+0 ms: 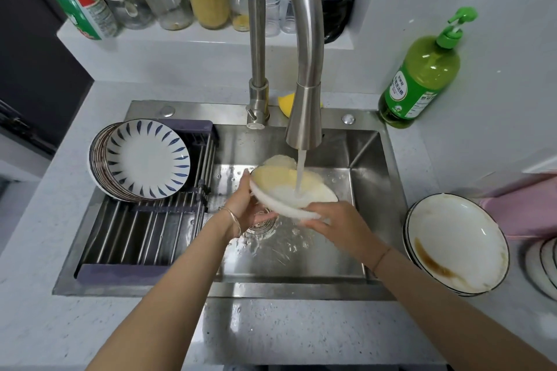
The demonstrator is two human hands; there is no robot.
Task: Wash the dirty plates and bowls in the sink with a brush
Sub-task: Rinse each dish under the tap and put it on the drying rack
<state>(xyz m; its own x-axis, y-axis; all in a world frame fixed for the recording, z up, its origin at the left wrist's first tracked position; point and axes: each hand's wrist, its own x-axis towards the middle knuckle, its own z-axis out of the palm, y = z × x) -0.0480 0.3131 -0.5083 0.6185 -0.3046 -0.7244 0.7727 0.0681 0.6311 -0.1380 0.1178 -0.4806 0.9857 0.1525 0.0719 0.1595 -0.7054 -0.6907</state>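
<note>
Left hand (244, 208), right hand (337, 221): each grip closed on the rim of one white plate (283, 187), tilted over the middle of the sink (361, 153) under the tap stream (300, 172). Step, judged: rinsing. Next calls for the rack (144, 232) at the sink's left edge, then a dirty plate (458, 238) from the table's (301, 334) right edge.

Nothing can be read for certain. The green pump bottle (422, 77) at the right of the frame has a label of blurred characters, as has the white-and-green bottle (79, 4) at upper left.

Plates (542, 265) at the right edge (cut off, count unclear)
</note>
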